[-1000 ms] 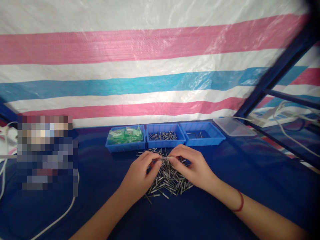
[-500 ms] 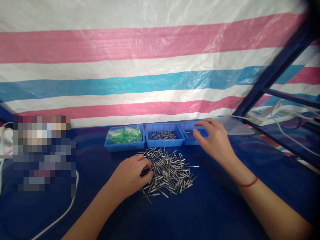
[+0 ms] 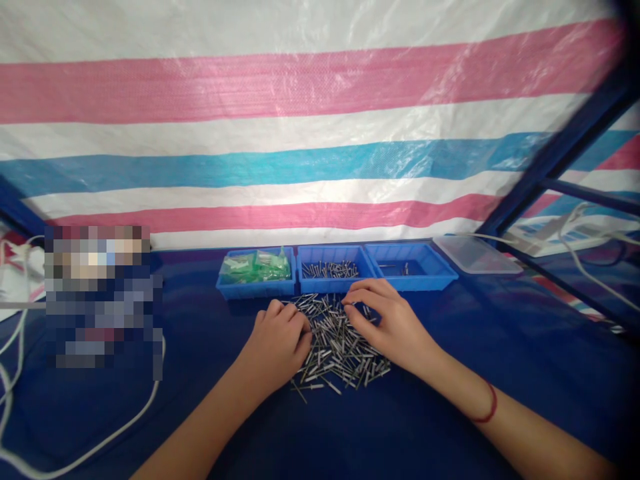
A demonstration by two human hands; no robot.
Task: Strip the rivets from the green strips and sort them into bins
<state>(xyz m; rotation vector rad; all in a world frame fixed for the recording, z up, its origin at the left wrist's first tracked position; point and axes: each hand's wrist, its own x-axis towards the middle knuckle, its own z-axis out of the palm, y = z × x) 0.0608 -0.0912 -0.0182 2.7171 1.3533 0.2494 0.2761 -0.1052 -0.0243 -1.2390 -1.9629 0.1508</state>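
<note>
A heap of silver blind rivets (image 3: pixel 337 350) with long thin pins lies on the dark blue tabletop. At the heap's left edge is my left hand (image 3: pixel 280 343), its fingers curled inward and closed; whatever they hold is hidden behind the knuckles. Over the heap's upper right side, my right hand (image 3: pixel 395 323) brings its thumb and forefinger tips close together in a pinch, and I cannot make out what is between them. Behind the heap, the right-hand blue bin (image 3: pixel 425 283) contains a few small metal pieces, and the middle blue bin (image 3: pixel 330 285) holds many rivets.
The left blue bin (image 3: pixel 255 290) carries green-tinted plastic packets. A clear plastic lid (image 3: pixel 477 255) lies right of the bins. White cables (image 3: pixel 123 433) run along the left side, near a blurred patch. A striped tarp (image 3: pixel 300 167) hangs behind, with a blue metal frame (image 3: pixel 545 160) at right.
My right hand has moved from above the right-hand bin down and left onto the rivet heap, its fingers drawing together. My left hand stays at the heap's left edge. The view has shifted slightly.
</note>
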